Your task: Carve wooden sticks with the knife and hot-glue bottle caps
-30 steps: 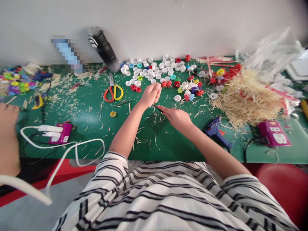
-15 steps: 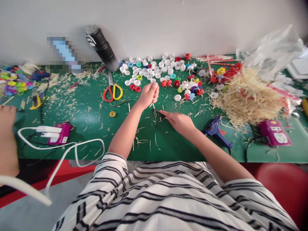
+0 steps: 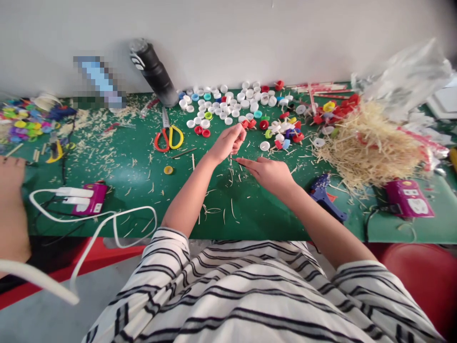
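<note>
My left hand (image 3: 230,142) is closed in a fist, and the pale end of a thin wooden stick (image 3: 231,156) pokes out below it. My right hand (image 3: 270,172) is wrapped round a knife, its index finger stretched along the dark blade (image 3: 240,163); the handle is hidden in the palm. The blade's tip lies close by the stick's end; I cannot tell whether they touch. Thin curled shavings (image 3: 231,176) lie under both hands. Just beyond the left hand are white bottle caps (image 3: 235,113) and red caps with sticks through them (image 3: 252,124).
Scissors (image 3: 168,138), a yellow cap (image 3: 168,169) and a black bottle (image 3: 153,71) are to the left. A blue glue gun (image 3: 326,197), a straw-like heap of sticks (image 3: 374,143) and a purple power box (image 3: 409,197) are right. Another person's arm (image 3: 14,209) rests at far left.
My left hand has moved slightly right and tilted, still round the stick. My right hand has shifted a little right, and less of the knife blade shows.
</note>
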`<state>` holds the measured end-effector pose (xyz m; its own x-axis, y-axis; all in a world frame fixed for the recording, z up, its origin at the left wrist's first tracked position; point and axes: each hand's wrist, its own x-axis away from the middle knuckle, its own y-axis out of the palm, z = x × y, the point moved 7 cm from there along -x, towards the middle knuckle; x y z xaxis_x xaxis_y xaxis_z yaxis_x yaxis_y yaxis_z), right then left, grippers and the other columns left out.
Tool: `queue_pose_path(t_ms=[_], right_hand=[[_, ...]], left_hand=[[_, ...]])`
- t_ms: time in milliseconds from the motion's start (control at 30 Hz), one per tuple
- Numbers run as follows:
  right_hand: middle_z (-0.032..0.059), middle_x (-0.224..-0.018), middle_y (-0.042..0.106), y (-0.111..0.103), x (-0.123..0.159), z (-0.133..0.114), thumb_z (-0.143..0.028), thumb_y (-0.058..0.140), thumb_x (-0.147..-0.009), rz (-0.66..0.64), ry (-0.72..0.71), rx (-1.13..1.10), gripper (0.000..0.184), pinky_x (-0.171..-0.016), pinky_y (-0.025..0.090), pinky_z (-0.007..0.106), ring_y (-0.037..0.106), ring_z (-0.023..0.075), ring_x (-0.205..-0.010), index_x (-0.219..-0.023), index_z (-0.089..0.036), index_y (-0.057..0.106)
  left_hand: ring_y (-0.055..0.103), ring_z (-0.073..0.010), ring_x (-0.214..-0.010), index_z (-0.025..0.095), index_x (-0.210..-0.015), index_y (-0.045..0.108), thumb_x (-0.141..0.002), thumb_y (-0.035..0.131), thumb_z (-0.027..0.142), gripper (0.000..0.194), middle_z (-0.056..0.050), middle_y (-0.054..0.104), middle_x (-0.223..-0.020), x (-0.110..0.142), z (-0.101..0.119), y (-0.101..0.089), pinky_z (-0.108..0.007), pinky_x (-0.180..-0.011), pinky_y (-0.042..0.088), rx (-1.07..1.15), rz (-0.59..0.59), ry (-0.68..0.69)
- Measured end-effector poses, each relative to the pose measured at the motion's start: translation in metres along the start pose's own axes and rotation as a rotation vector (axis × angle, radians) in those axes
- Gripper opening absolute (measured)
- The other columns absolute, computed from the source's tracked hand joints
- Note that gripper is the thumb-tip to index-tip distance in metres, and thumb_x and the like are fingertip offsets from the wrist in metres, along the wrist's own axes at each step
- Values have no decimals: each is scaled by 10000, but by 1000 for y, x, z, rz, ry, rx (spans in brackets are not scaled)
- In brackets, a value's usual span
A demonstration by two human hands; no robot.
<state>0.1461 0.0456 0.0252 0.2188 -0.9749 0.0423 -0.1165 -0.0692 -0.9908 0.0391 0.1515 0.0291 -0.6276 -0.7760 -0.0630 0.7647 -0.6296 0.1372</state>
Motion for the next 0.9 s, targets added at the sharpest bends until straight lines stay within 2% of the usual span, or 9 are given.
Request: queue_pose_path(t_ms=[200, 467, 700, 900], right_hand=[[11, -858, 639, 15, -3, 2, -479, 301, -1065, 12, 18, -118, 466, -536, 225, 262, 515, 129, -645, -1515, -507, 417], [17, -920, 684, 20, 8, 6, -408, 348, -1052, -15, 15, -225, 481, -571, 278, 254, 559, 151, -725, -1521, -467, 437], [17, -881, 690, 29, 13, 9, -398, 374, -1046, 31, 17, -306, 479, -578, 309, 257, 578, 162, -728, -1515, -449, 460], [2, -911, 733, 27, 18, 9, -382, 378, -1048, 24, 15, -311, 474, -578, 330, 252, 609, 164, -731, -1509, -447, 470]], left_hand=[[211, -35, -347, 203, -710, 438, -997, 406, 603, 493, 114, 241, -472, -2, -6, -8, -174, -386, 194, -3, 55, -20], [286, -37, -354, 197, -688, 455, -975, 466, 601, 495, 100, 307, -465, -2, -4, 8, -178, -385, 263, -111, 22, 33], [272, -34, -354, 207, -714, 433, -966, 484, 605, 474, 107, 306, -489, -5, -11, 1, -174, -374, 257, -31, 36, 4], [276, -29, -345, 203, -705, 435, -976, 489, 577, 465, 108, 310, -481, -4, -11, -2, -167, -364, 249, 3, 53, -21]])
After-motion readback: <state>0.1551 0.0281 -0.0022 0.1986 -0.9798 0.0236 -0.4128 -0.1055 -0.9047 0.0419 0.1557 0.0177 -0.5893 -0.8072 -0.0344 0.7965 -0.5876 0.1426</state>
